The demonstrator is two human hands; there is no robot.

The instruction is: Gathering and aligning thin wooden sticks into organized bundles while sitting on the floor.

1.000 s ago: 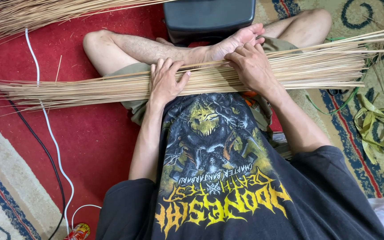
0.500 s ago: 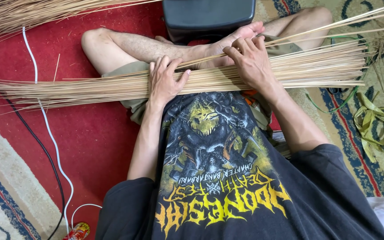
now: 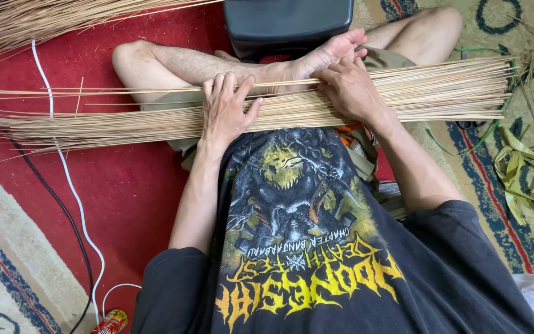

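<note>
Bundle of thin sticks [image 3: 125,124], mid-frame across lap: pinned flat by left hand [image 3: 227,111], fingers spread; single stick [image 3: 156,91] pinched by right hand [image 3: 348,88], fingers together.

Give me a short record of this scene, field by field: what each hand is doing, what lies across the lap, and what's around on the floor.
left hand: flat, fingers spread, pressing on the stick bundle
right hand: on the same bundle, fingers curled over a few sticks
bundle: long thin pale sticks, lying across the lap, left to right
posture: seated cross-legged, bare foot just beyond the sticks
black box: past the foot
floor: red carpet
cables: one white, one black, on the left
green strips: loose on the right
</note>
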